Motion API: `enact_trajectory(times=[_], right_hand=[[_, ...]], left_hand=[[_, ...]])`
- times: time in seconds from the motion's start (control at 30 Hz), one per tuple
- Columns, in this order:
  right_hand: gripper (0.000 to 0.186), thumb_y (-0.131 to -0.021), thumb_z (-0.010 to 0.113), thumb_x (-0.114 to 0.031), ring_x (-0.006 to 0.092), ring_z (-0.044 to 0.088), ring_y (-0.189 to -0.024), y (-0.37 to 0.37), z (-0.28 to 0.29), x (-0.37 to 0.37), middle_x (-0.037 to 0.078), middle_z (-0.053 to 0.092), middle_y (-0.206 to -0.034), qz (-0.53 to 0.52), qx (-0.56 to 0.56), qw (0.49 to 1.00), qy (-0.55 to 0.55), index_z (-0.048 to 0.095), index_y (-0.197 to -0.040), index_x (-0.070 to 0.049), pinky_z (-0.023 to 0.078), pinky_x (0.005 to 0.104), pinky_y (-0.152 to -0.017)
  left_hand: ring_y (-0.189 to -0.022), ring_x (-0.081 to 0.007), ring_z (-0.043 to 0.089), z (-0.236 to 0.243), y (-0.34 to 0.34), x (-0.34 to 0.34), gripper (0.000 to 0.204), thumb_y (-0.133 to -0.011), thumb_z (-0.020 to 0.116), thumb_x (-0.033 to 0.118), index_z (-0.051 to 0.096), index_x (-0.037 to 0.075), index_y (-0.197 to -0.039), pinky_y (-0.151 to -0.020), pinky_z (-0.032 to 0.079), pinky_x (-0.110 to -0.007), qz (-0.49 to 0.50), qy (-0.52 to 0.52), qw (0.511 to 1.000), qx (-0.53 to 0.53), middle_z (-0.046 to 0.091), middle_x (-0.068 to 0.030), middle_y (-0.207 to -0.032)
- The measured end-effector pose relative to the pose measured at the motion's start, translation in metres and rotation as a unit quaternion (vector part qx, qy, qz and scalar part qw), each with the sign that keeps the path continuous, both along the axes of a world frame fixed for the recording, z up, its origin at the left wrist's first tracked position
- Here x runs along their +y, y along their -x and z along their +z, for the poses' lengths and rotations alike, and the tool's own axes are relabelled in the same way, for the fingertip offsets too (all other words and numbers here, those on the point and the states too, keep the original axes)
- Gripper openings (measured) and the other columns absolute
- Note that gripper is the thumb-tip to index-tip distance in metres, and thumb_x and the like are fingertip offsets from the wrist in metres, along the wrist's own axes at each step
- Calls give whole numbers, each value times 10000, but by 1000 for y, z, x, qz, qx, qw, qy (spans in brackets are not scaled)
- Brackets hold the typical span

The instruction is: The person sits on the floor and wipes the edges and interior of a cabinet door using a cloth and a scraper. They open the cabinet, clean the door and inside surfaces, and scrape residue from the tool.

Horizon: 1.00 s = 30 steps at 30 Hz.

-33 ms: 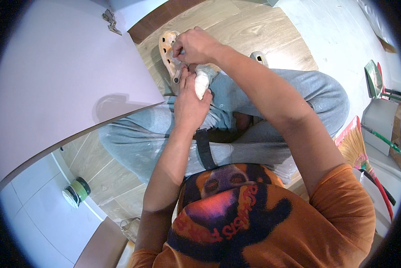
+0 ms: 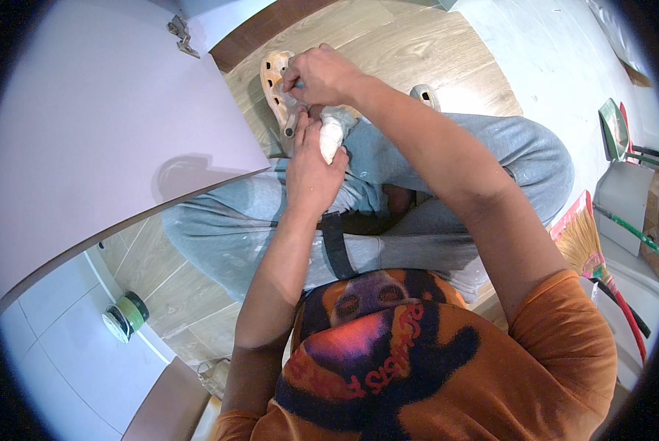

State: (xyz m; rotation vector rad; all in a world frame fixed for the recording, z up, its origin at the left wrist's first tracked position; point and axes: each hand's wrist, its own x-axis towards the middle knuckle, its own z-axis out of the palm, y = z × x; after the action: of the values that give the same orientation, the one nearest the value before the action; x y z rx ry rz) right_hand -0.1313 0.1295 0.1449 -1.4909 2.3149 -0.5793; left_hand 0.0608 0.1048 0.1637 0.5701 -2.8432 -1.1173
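My left hand (image 2: 315,173) is closed round a small white bag (image 2: 332,138), soft-looking and bunched, with crumpled clear plastic at its far end. Just beyond it, my right hand (image 2: 323,77) has its fingers pinched together; a bit of pale blue shows by the fingertips, too small to name. Both hands are over my crossed legs in grey-blue trousers (image 2: 447,158). A cream and orange clog (image 2: 273,77) with holes lies behind the fingers, partly hidden by them.
A pale cabinet door (image 2: 116,140) with a metal hinge (image 2: 183,37) stands open close on the left. Below it sits a green and black roll-like object (image 2: 127,314). A straw broom (image 2: 581,239) and a green dustpan (image 2: 614,128) are at the right. The floor (image 2: 410,51) is wood-patterned.
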Motion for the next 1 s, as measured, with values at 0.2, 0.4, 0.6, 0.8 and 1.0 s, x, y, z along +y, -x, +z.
enact_trajectory(times=[0.2, 0.4, 0.6, 0.8, 1.0], right_hand=[[212, -852, 722, -255, 222, 717, -994, 8, -6, -1, 30, 782, -1010, 13, -25, 1000, -7, 805, -1046, -230, 465, 421, -990], [217, -835, 736, -279, 224, 726, -967, 11, -10, -1, 25, 785, -1001, -10, -9, 999, 39, 808, -1032, -227, 495, 413, -957], [203, -828, 748, -288, 228, 734, -940, 14, -10, 0, 29, 787, -995, -22, -28, 999, 40, 813, -1011, -231, 526, 406, -927], [166, -809, 762, -170, 289, 733, -910, 14, -2, 2, 92, 778, -995, -4, -87, 996, 31, 806, -958, -112, 569, 380, -874], [198, -819, 754, -247, 220, 726, -965, 19, -15, -1, 28, 783, -1023, -14, -52, 997, 63, 809, -1007, -214, 532, 388, -916]], left_hand=[[-1474, -435, 348, 2, 2, 0, 655, -880, 709, 162, 444, -76, -1430, -1207, 316, -444, -4, -6, 1000, -4, 319, -299, -1601], [-1474, -433, 351, 2, 5, 0, 656, -890, 695, 164, 434, -81, -1440, -1207, 320, -442, 9, -4, 1000, 5, 316, -296, -1604], [-1479, -424, 346, -1, 6, -2, 662, -893, 692, 167, 425, -82, -1446, -1207, 320, -442, 6, -10, 1000, -6, 300, -293, -1613], [-1488, -417, 332, -3, 4, -2, 664, -890, 693, 161, 425, -81, -1448, -1209, 317, -436, 0, -1, 1000, 0, 282, -286, -1625], [-1491, -413, 329, 0, 6, -2, 662, -887, 694, 156, 426, -76, -1446, -1207, 319, -435, -1, 0, 1000, -3, 275, -282, -1629]])
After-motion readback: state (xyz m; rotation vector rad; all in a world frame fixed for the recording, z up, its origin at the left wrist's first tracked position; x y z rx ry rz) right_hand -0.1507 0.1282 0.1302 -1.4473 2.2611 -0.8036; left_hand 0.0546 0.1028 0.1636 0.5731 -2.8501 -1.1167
